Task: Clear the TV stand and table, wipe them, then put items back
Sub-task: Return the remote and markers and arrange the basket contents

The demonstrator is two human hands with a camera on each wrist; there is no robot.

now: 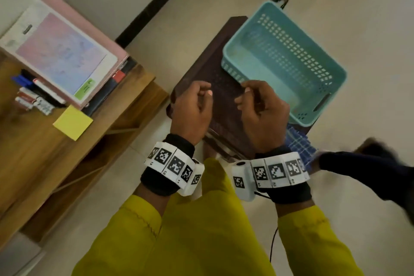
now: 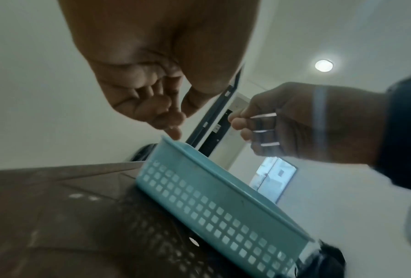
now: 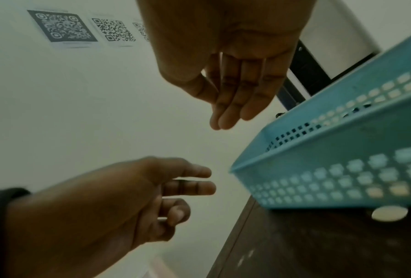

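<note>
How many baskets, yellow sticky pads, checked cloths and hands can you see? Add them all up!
Teal basket: 1
Yellow sticky pad: 1
Blue checked cloth: 1
Hands: 2, left hand and right hand
Total: 5

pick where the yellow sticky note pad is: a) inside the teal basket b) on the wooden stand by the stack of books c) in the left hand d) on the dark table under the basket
b, since the yellow sticky note pad lies on the wooden stand just beside the stack of books, while the teal basket sits apart on the dark table with nothing visible in it.
</note>
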